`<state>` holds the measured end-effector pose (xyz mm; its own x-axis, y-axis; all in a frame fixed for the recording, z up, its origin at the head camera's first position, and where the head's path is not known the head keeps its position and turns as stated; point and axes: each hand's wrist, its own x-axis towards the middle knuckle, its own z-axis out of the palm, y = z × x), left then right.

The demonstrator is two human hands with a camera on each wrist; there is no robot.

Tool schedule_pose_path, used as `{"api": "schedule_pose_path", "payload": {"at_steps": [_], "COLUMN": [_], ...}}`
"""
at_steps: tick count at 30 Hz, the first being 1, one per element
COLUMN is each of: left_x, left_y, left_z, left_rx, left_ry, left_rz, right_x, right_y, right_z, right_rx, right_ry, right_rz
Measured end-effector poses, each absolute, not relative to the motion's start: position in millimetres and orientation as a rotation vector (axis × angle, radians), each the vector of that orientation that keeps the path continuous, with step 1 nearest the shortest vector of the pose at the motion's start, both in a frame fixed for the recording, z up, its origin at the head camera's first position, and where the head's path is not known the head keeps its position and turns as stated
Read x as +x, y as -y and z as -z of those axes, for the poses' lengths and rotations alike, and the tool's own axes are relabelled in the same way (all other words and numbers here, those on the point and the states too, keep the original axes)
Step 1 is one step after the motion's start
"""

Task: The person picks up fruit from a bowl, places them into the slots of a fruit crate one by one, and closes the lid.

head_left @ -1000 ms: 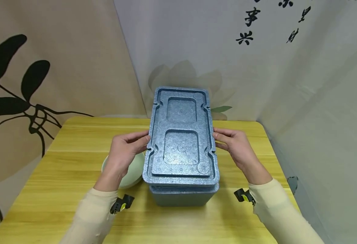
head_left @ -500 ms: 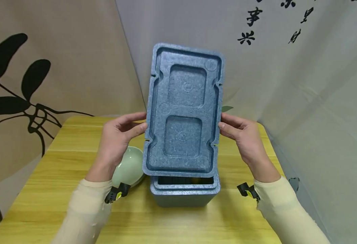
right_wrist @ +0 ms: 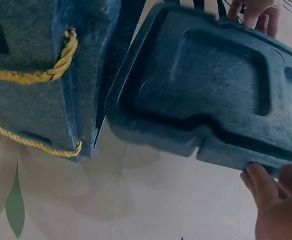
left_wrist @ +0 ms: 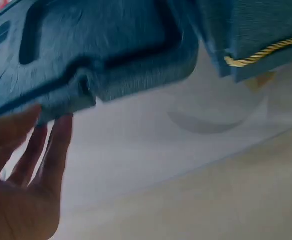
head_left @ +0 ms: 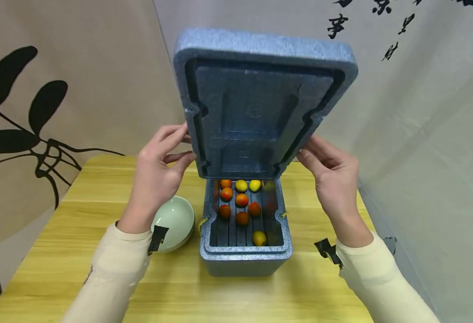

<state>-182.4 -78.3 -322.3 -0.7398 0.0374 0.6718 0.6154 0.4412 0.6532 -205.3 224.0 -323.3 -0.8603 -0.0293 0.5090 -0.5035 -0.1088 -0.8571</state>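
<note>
A blue-grey foam lid [head_left: 256, 107] is held tilted up above the far part of a matching foam box [head_left: 246, 258]. My left hand [head_left: 155, 172] grips the lid's left edge between thumb and fingers. On the opposite edge, my right hand [head_left: 331, 179] pinches the lid the same way. Inside the box lie several small orange-red fruits [head_left: 242, 200] and a few yellow ones, such as the yellow fruit [head_left: 259, 238] near the front. The right wrist view shows both hands on the lid [right_wrist: 221, 80], with the box [right_wrist: 25, 60] beside it. The lid covers the box's far end.
A pale green bowl [head_left: 174, 223] stands left of the box on the wooden table [head_left: 99, 251]. Yellow rope [right_wrist: 30, 75] is strung along the box's outside. A printed curtain [head_left: 111, 80] hangs behind the table.
The lid has come off the box, risen and tipped upward at its far end. The fruits inside have come into view. Both hands have moved up with the lid.
</note>
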Motion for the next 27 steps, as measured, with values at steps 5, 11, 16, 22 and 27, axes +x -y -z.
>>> {"api": "schedule_pose_path", "payload": {"at_steps": [5, 11, 16, 22, 27], "left_x": [-189.6, -194.2, -191.4, -184.4, -181.8], "left_y": [78.7, 80.2, 81.2, 81.7, 79.7], "left_z": [339.4, 354.5, 362.8, 366.5, 366.4], "left_rx": [-0.551, -0.637, -0.732, -0.736, -0.821], "left_ry": [2.005, 1.816, 1.795, 1.947, 1.959], "left_rz": [1.121, 1.327, 1.569, 1.738, 2.019], "right_x": [-203.9, -201.1, -198.0, -197.4, -199.8], "right_y": [-224.3, -221.4, -220.8, -226.9, -232.8], "right_z": [322.0, 319.8, 318.8, 327.1, 338.0], "right_rx": [0.705, 0.567, 0.458, 0.574, 0.688], "right_ry": [1.693, 1.668, 1.815, 1.906, 1.95], "right_rz": [-2.248, -2.423, -2.416, -2.382, -2.377]}}
